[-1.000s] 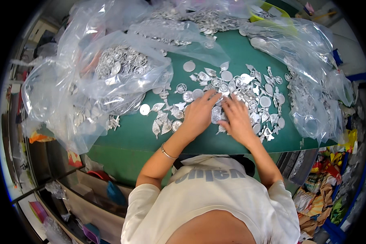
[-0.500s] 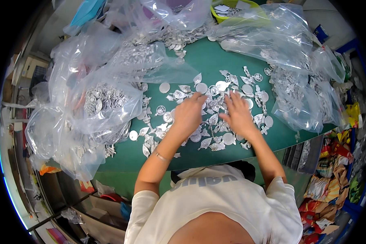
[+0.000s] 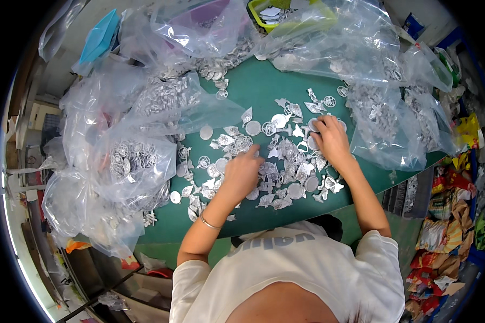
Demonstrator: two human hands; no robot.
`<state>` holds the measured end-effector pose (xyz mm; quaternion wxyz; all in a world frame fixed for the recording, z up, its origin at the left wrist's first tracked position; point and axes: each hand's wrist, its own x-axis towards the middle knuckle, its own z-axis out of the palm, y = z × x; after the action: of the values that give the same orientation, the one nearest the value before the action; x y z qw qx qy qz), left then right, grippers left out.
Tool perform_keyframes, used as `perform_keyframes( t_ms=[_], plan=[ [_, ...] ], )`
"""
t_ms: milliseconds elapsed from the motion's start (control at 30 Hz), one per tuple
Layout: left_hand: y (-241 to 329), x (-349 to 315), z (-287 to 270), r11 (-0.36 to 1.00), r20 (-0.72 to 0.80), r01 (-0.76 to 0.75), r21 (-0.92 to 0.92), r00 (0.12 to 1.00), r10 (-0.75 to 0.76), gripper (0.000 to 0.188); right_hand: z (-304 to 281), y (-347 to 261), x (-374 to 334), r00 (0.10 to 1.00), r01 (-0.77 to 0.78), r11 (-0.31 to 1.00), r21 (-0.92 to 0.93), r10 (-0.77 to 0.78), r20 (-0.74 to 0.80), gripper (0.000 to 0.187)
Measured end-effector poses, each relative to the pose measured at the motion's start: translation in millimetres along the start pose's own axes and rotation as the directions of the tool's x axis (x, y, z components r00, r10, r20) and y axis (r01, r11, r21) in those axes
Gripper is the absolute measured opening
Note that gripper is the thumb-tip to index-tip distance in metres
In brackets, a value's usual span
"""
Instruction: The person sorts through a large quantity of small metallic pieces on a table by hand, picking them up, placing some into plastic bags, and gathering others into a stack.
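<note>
Silver-coloured metal charms lie in a loose, spread pile on the green tabletop [image 3: 253, 86]: leaf shapes, round discs, crosses and openwork rings. Over the left part of the pile, my left hand [image 3: 242, 171] rests low, index finger stretched out and the other fingers partly hidden. At the pile's right side, my right hand [image 3: 333, 141] touches a few round discs, its fingers bent and its thumb apart. A leaf charm [image 3: 247, 116] and a plain disc [image 3: 206, 132] lie beyond my left hand. Several pieces, among them a disc [image 3: 295, 190], sit between my forearms.
Clear plastic bags full of metal pieces crowd the left [image 3: 132, 161] and the right [image 3: 385, 124]. At the back stand a purple basin [image 3: 199, 21] and a yellow-green basket [image 3: 258, 19]. A grey crate [image 3: 396, 199] is below the table's right edge.
My hands have moved apart: the left back toward me, the right outward to the discs. More of the pile's middle shows between them. The whole view has shifted slightly.
</note>
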<state>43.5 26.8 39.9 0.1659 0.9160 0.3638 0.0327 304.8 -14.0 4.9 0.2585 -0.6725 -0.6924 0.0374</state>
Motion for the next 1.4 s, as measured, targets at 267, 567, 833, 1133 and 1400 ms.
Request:
perform_keyframes(
  t_ms=[267, 567, 833, 1133, 1400],
  plan=[
    [1, 87, 12, 0.976, -0.299, 0.115, -0.183, 0.939, -0.167, 0.023, -2, -16, 1, 0.993, -0.079, 0.997, -0.001, 0.079, -0.086, 0.033],
    [-3, 87, 21, 0.972, -0.372, -0.107, -0.211, 0.928, 0.021, 0.020, 3, 2, -11, 0.980, -0.131, 0.991, 0.013, 0.132, -0.147, 0.043],
    [14, 22, 21, 0.834, -0.714, -0.491, -0.251, 0.676, 0.182, 0.030, -25, -54, -32, 0.957, -0.289, 0.694, 0.659, 0.237, 0.169, 0.025],
    [49, -51, 32, 0.001, 0.066, 0.066, -0.998, 0.993, -0.097, 0.044, -12, -106, -86, 0.887, -0.462, 0.346, 0.816, 0.168, 0.431, 0.015],
    [37, -74, 44, -0.688, 0.499, 0.428, -0.587, 0.860, 0.109, 0.034, -33, -102, -82, 0.958, -0.113, 0.797, 0.593, -0.070, 0.277, 0.018]
  ],
)
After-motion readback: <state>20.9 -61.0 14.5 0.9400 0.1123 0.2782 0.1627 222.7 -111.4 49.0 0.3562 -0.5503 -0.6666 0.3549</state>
